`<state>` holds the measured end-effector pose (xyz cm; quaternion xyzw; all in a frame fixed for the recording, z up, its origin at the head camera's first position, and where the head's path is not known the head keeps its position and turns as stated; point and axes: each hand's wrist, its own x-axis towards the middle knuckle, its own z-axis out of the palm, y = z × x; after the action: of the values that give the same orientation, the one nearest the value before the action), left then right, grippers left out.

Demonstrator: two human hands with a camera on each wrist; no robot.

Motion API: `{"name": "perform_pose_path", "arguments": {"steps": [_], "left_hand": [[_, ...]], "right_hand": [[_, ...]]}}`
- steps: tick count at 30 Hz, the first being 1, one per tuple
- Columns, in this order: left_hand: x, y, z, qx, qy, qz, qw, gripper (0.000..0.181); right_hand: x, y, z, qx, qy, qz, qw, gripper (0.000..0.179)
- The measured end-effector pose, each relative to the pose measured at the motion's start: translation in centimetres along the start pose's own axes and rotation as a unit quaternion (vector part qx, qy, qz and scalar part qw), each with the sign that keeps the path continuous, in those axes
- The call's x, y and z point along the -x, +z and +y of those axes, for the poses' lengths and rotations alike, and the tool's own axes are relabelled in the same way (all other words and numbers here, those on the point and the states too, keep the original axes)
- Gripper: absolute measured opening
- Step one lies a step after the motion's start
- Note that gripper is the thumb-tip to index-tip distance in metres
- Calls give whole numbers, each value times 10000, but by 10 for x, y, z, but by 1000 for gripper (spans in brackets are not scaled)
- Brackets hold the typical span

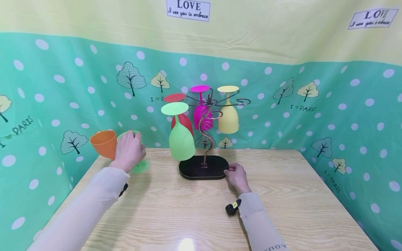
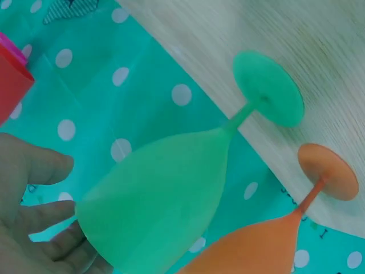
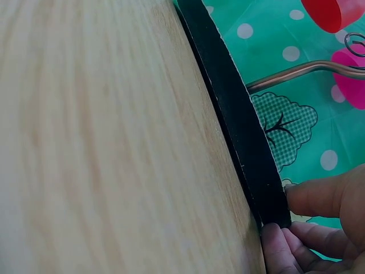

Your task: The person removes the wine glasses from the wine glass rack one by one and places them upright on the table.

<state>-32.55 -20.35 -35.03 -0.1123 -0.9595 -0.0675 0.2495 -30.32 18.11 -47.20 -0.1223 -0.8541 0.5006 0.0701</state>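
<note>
On the left, a light-green plastic goblet [image 2: 165, 188] stands upright on its foot, beside an orange goblet [image 1: 103, 143]. My left hand [image 1: 130, 150] is over the green goblet's rim, thumb apart from the fingers, fingertips right at the rim in the left wrist view. A goblet rack has a black oval base [image 1: 204, 170] and a curled metal stem [image 1: 209, 144]. My right hand [image 1: 237, 177] pinches the base's right end, thumb at the top edge and fingertips at the lower edge. Hanging upside down from the rack are green [image 1: 182, 141], red [image 1: 186, 122], magenta [image 1: 201, 116] and yellow [image 1: 228, 120] goblets.
Curled wire arms [image 1: 243, 101] stick out at the rack's right and front. The wooden table [image 1: 176, 212] reaches back to a green dotted cloth [image 1: 267, 132] hanging behind and at both sides. A black wrist camera [image 1: 233, 207] sits at my right cuff.
</note>
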Motion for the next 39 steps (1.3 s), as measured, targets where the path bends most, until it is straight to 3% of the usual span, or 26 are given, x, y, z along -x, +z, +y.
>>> {"name": "perform_pose_path", "arguments": {"steps": [6, 12, 20, 29, 39], "left_hand": [[9, 9, 11, 232, 382, 726, 9964, 30], [16, 17, 22, 432, 516, 980, 9929, 34], [29, 27, 40, 650, 382, 538, 9957, 36], [46, 57, 59, 878, 427, 107, 9952, 36], [57, 68, 75, 1609, -242, -352, 9860, 32]], "right_hand": [[-1, 0, 1, -29, -63, 87, 9999, 31], [-1, 1, 1, -60, -34, 74, 9999, 33], [0, 2, 3, -32, -17, 30, 10000, 33], [-1, 1, 2, -26, -19, -1, 10000, 34], [0, -1, 1, -24, -85, 12, 10000, 35]]}}
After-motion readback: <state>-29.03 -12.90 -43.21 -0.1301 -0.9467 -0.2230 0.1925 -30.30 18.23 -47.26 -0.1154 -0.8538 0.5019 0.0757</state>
